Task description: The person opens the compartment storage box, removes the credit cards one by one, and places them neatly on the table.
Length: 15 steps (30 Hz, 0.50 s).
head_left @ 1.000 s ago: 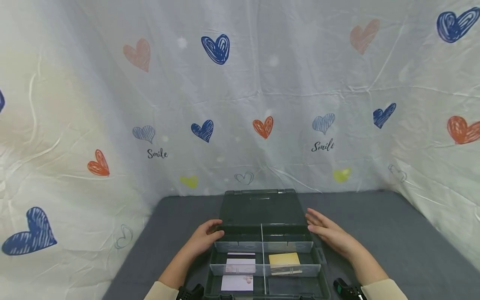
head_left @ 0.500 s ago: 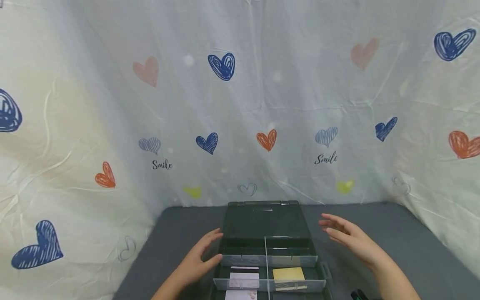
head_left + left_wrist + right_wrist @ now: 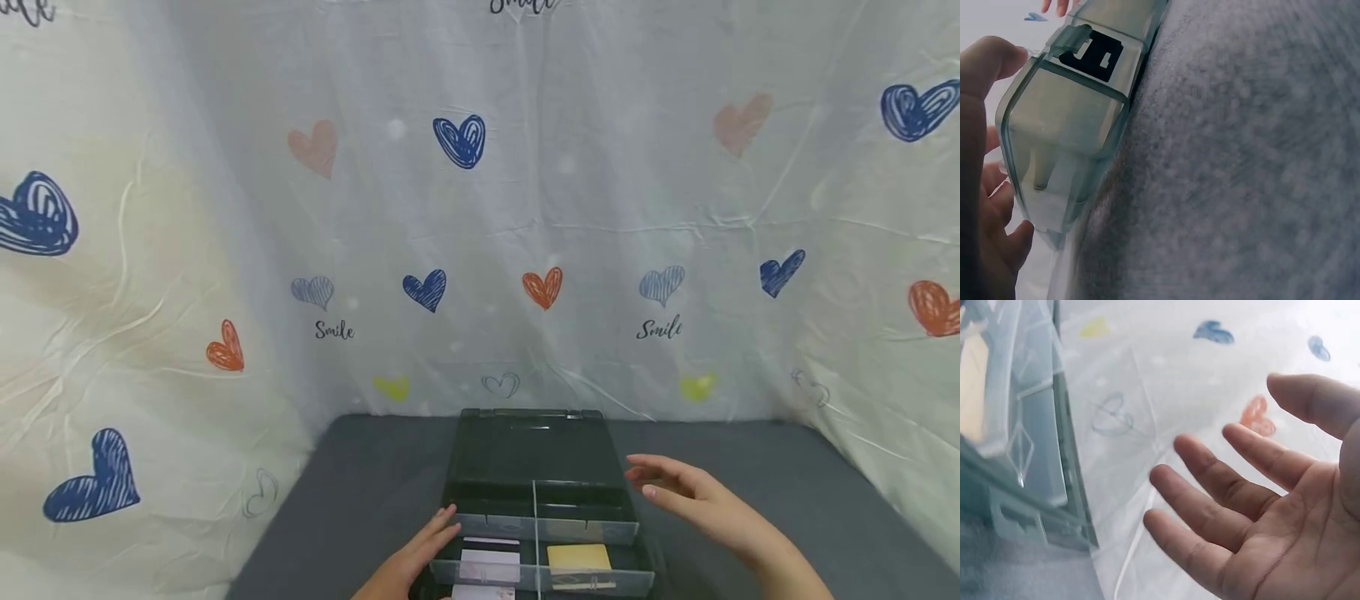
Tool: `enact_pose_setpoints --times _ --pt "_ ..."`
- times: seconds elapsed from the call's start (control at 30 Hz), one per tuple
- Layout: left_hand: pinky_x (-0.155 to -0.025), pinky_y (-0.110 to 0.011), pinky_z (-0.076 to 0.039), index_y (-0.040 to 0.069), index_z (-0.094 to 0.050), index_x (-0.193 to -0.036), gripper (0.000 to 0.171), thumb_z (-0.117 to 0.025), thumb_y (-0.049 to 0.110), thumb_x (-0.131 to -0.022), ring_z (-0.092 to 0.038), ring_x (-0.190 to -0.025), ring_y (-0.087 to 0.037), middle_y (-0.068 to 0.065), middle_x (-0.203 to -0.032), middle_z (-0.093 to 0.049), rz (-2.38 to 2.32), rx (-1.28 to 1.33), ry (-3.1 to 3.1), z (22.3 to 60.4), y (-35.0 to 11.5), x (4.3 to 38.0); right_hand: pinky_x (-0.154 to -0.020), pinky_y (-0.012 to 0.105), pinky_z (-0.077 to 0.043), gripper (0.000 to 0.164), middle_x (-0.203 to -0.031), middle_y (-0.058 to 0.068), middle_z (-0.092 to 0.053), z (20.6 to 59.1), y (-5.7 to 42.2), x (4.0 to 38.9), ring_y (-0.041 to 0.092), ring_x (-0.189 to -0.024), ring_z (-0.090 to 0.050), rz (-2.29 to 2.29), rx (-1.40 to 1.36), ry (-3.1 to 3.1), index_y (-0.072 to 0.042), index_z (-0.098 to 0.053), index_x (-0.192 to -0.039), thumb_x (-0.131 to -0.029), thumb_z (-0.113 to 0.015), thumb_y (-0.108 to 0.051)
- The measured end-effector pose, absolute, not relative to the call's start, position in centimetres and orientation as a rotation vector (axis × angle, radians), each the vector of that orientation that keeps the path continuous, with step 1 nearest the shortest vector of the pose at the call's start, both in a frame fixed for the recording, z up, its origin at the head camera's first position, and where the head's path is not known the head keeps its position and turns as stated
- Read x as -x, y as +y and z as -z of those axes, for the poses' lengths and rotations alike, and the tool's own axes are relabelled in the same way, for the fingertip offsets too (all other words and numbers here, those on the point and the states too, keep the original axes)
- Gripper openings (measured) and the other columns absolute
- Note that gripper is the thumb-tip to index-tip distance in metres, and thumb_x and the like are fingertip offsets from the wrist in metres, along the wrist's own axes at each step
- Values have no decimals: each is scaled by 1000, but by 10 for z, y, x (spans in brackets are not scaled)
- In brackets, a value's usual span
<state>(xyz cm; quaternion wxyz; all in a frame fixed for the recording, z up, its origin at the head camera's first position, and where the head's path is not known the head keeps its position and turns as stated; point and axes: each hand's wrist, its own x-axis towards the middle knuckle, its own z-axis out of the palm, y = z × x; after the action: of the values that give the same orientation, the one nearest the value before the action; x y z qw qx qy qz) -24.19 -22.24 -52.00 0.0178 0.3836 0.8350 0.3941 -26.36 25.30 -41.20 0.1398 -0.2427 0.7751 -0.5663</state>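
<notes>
A dark translucent compartment box (image 3: 528,454) stands with its lid tipped back in the head view. Clear dividers split its inside into compartments. Pale cards, one with a dark stripe (image 3: 490,560), lie in the left compartments, and a yellow pad or card (image 3: 579,556) lies in a right one. My left hand (image 3: 411,565) is at the box's left side, fingers extended along its edge. In the left wrist view its thumb (image 3: 1000,55) is by the corner near a black latch (image 3: 1109,57). My right hand (image 3: 1260,519) hovers off the box's right side, holding nothing, fingers loosely spread.
The box stands on a grey cloth-covered table (image 3: 375,475). Behind and at both sides hangs a pale curtain (image 3: 480,217) printed with hearts and "Smile". The box's front edge is cut off by the bottom of the head view.
Both hands drew away from the box's sides. The left then came down toward the box's near left side; the right stays apart on the right, lower than before. The head view has tilted upward.
</notes>
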Motion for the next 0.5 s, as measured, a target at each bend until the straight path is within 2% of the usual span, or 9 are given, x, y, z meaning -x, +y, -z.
enact_pose_setpoints --times 0.13,0.23,0.37,0.5 --pt "-110 -56 -37 9 -24 -164 74 -65 21 -103 -5 -153 -9 -23 -169 -12 -1238 -1252 2512 527 -232 248 -95 31 -51 47 -142 26 -53 414 241 261 4 -119 -60 1602 771 2167 5 -41 -152 -111 -47 -15" --pt "-113 -53 -34 8 -21 -164 76 -62 30 -105 -2 -153 -7 -21 -170 -8 -1256 -1321 2450 536 -239 253 -93 32 -53 45 -139 25 -55 418 232 258 12 -119 -61 1554 787 2130 6 -44 -150 -111 -49 -15" --pt "-115 -47 -32 8 -22 -164 70 -59 23 -107 0 -152 -3 -16 -171 -6 -1281 -1322 2440 546 -244 254 -90 29 -53 45 -134 21 -59 423 221 256 20 -117 -61 1466 786 2118 7 -49 -146 -109 -53 -17" --pt "-115 -47 -34 13 -27 -164 68 -61 18 -105 -1 -151 -2 -12 -171 -8 -1249 -1266 2525 549 -242 253 -85 27 -53 45 -130 17 -63 429 212 255 14 -109 -63 1349 758 2213 9 -55 -140 -107 -59 -21"
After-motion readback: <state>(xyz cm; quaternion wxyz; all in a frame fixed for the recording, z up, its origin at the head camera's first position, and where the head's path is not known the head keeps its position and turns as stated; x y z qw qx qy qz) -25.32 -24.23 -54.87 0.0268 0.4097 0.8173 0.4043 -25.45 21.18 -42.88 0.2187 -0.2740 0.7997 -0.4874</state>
